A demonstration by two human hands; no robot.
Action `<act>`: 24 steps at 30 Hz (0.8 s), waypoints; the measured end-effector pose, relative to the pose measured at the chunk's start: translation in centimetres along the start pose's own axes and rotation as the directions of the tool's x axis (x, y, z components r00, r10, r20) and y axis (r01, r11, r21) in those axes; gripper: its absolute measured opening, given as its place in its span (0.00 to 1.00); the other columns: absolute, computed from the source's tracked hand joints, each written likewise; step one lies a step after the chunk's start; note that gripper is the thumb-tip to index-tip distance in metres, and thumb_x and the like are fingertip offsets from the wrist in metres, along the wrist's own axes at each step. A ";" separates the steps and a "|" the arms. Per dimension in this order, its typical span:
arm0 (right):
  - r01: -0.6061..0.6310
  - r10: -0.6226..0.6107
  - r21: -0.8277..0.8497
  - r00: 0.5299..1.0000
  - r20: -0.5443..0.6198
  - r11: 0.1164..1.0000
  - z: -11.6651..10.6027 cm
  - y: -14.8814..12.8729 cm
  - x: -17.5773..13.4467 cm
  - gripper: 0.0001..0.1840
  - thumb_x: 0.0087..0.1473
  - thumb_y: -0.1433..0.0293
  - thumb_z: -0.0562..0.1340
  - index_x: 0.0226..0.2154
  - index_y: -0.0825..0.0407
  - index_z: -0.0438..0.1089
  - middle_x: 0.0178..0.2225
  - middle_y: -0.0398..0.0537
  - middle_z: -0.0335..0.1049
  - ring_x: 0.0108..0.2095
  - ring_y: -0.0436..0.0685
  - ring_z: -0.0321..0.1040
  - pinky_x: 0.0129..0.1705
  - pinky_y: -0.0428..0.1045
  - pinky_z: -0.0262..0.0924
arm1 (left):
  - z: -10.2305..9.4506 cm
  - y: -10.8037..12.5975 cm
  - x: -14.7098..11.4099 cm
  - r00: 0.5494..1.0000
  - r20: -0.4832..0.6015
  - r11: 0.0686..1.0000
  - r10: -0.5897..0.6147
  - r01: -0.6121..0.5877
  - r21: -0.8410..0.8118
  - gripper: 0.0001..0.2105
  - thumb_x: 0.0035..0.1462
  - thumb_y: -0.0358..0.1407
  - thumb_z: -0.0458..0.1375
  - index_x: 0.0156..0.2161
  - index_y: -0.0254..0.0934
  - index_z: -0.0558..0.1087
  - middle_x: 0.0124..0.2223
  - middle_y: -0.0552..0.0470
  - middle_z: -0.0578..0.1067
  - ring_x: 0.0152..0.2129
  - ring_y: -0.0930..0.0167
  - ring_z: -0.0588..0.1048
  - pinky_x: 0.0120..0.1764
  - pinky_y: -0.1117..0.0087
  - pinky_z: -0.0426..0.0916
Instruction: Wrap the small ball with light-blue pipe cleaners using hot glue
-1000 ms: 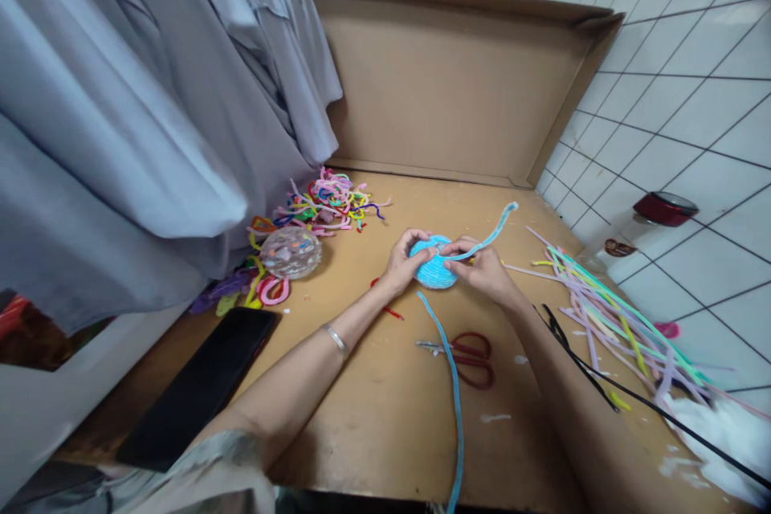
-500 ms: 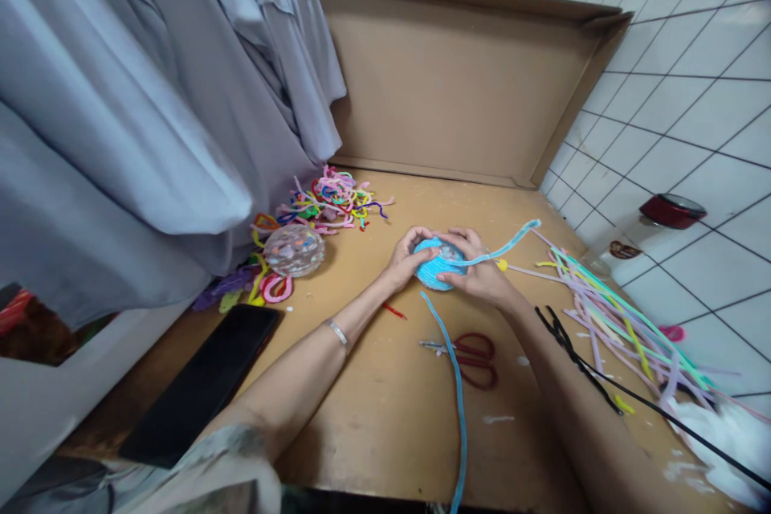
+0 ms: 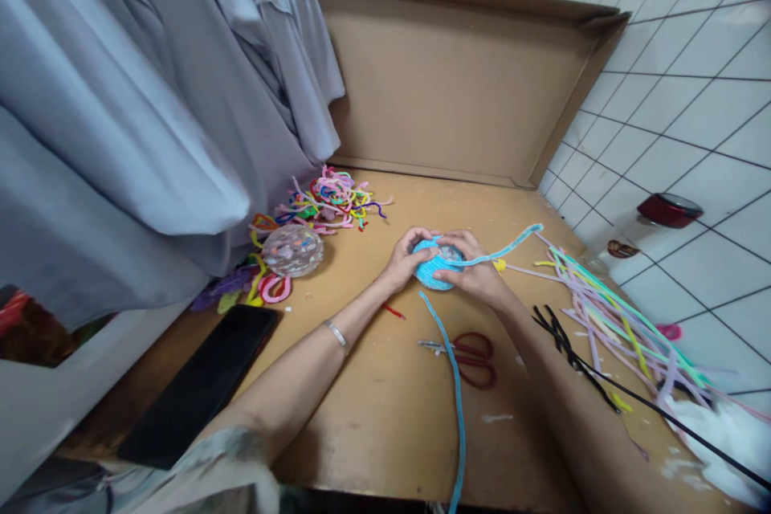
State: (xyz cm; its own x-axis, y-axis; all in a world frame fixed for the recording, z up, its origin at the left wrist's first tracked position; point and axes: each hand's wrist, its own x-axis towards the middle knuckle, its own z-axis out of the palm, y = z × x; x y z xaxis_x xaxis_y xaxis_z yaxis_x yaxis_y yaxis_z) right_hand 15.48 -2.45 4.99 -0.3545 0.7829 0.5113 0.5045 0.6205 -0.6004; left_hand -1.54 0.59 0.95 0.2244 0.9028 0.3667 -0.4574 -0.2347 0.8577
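Between my two hands is a round ball-like piece wrapped in blue pipe cleaner (image 3: 432, 276), with a greyish see-through patch on top. My left hand (image 3: 405, 259) curls around its left side, thumb across the front. My right hand (image 3: 479, 273) grips its right side, fingers over the top and thumb below. A loose blue pipe cleaner end (image 3: 511, 245) sticks out to the right past my right hand. Another blue pipe cleaner (image 3: 456, 385) lies nearer me, crossing over red-handled scissors (image 3: 475, 360). A short red piece (image 3: 393, 311) lies by my left wrist.
At left are a clear faceted ball (image 3: 293, 250), a heap of coloured pipe cleaner scraps (image 3: 337, 197) and a black phone (image 3: 201, 385). Long pipe cleaners (image 3: 602, 305), black strands (image 3: 560, 337) and a red-lidded jar (image 3: 668, 213) are at right. A cardboard panel (image 3: 458, 88) stands behind.
Both hands keep their hold on the blue piece almost unmoved. The loose blue end at right sits very slightly lower; the view has shifted a little.
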 end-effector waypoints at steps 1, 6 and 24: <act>-0.008 0.008 0.005 1.000 -0.006 1.000 0.1 0.1 0.0 0.26 0.45 0.60 0.71 0.49 0.42 0.71 0.49 0.51 0.64 0.53 0.65 0.62 0.55 0.64 0.59 | -0.1 0.0 0.0 1.000 -0.002 1.000 -0.004 0.004 0.009 0.16 0.44 0.38 0.67 0.37 0.38 0.68 0.48 0.49 0.76 0.47 0.66 0.73 0.51 0.65 0.64; -0.046 0.047 0.039 0.999 -0.012 0.998 0.2 0.3 -0.1 0.27 0.45 0.61 0.70 0.49 0.42 0.71 0.49 0.50 0.63 0.52 0.64 0.63 0.55 0.63 0.59 | -0.2 -0.1 0.0 1.000 -0.009 0.998 -0.022 0.022 0.061 0.14 0.45 0.40 0.67 0.35 0.37 0.70 0.48 0.48 0.76 0.47 0.65 0.73 0.51 0.64 0.65; -0.057 0.059 0.091 0.998 -0.018 0.994 0.2 0.7 -0.2 0.28 0.44 0.60 0.71 0.49 0.44 0.71 0.48 0.50 0.64 0.52 0.63 0.64 0.55 0.62 0.60 | 0.2 0.4 -0.4 0.996 -0.031 0.970 0.079 -0.070 0.231 0.12 0.50 0.43 0.64 0.35 0.37 0.74 0.48 0.44 0.77 0.52 0.60 0.72 0.57 0.58 0.62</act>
State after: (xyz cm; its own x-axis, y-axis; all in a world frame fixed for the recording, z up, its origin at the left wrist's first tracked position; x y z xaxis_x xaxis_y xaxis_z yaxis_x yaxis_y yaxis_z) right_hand 15.72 -2.20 4.35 -0.3095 0.8172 0.4862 0.4499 0.5763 -0.6823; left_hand -1.67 0.07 1.19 0.1603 0.8923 0.4221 -0.2608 -0.3742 0.8899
